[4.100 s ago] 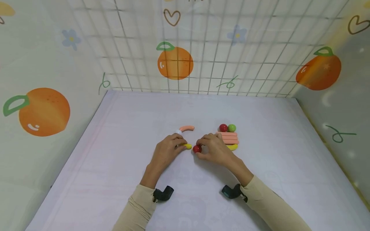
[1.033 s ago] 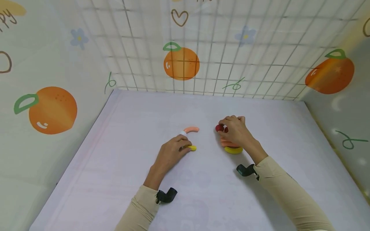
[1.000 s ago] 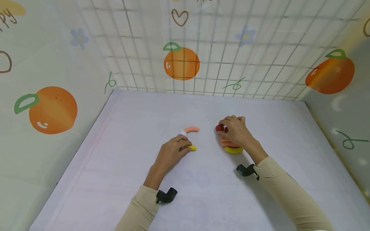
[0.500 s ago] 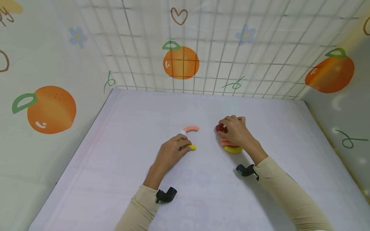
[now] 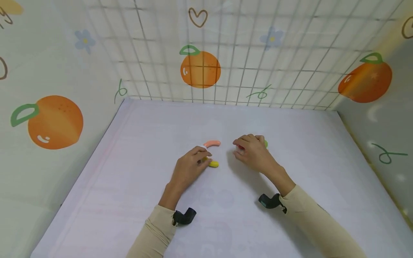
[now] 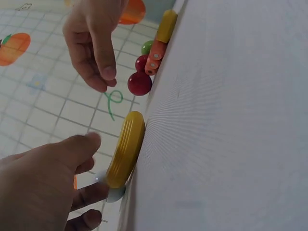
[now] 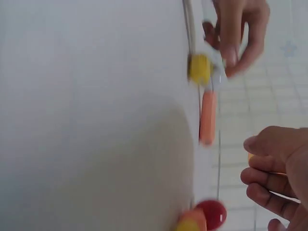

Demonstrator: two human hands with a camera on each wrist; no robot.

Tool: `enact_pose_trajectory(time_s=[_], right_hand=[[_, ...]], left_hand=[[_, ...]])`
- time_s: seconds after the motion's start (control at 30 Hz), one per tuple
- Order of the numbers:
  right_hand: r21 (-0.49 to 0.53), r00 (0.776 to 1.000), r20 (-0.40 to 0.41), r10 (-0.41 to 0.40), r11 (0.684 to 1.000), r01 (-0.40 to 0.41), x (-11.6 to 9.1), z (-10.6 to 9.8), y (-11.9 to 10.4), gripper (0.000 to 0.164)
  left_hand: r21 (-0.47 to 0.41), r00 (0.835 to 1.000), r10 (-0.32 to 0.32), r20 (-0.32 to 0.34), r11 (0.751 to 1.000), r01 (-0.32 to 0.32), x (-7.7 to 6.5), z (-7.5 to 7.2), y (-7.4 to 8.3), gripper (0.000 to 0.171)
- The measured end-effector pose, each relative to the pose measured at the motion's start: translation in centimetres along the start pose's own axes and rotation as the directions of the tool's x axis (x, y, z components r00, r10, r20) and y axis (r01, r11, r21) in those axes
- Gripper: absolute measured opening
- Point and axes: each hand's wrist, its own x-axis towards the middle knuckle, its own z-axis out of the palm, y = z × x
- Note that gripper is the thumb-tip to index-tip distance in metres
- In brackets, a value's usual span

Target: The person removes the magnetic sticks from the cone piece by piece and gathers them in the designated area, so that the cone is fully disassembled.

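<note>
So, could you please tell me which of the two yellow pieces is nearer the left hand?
The yellow piece by the left hand, next to the white ball; the other yellow piece lies farther off, beside the orange sticks.

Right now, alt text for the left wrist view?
Left hand, loosely spread, beside a ridged yellow curved rod, white ball partly behind it. Right hand, empty, near a red ball; beyond: a second red ball, green ball, salmon rods, another yellow rod.
</note>
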Motion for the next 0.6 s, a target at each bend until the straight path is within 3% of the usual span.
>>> enact_pose_trajectory(time_s=[0.17,0.43,0.6], right_hand=[[0.047,0.997,0.002,-0.075,0.996,0.074,-0.1,1.1,-2.0,0.025],[0.044,0.992,0.070,-0.105,0.994,0.102,0.4,2.4,-4.2,0.025],[0.023,0.988,0.129,-0.083,0.996,0.080,0.8,3.2,-4.8,0.025]], left_hand=[[0.093,0.996,-0.045,-0.081,0.994,0.053,0.0,-0.3,-0.3,0.024],[0.141,0.991,-0.129,-0.048,0.981,0.134,0.1,-0.2,-0.9,0.028],[0.098,0.989,-0.135,-0.057,0.985,0.140,0.1,-0.1,-0.9,0.026]])
